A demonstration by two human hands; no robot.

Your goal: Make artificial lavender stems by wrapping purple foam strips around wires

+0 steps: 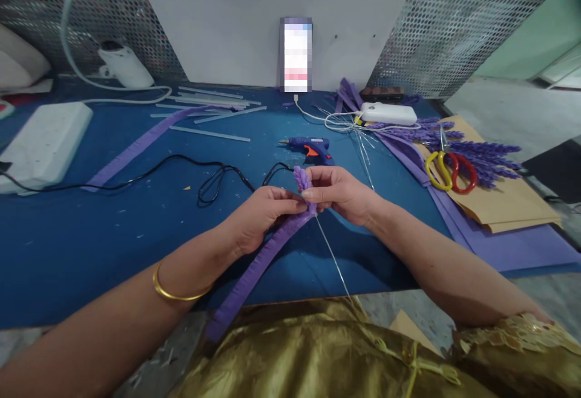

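My left hand (271, 213) is closed in a pinch on a long purple strip (254, 274), which hangs down toward the table's front edge. Right beside it, my right hand (334, 192) pinches a small purple flower head (301, 178) with ruffled layers. A thin wire (333, 257) runs down from the flower toward my lap. The strip meets the flower between the two hands. Just beyond them a blue glue gun (311, 149) with an orange trigger lies on its side on the blue table (113, 253).
Clear glue sticks (210, 133) and another purple strip (136, 151) lie at the back left, near a white power strip (48, 144). A phone (296, 54) leans behind. Scissors (442, 171), purple flowers (488, 156), brown paper (503, 210) and a white power bank (389, 114) are at right.
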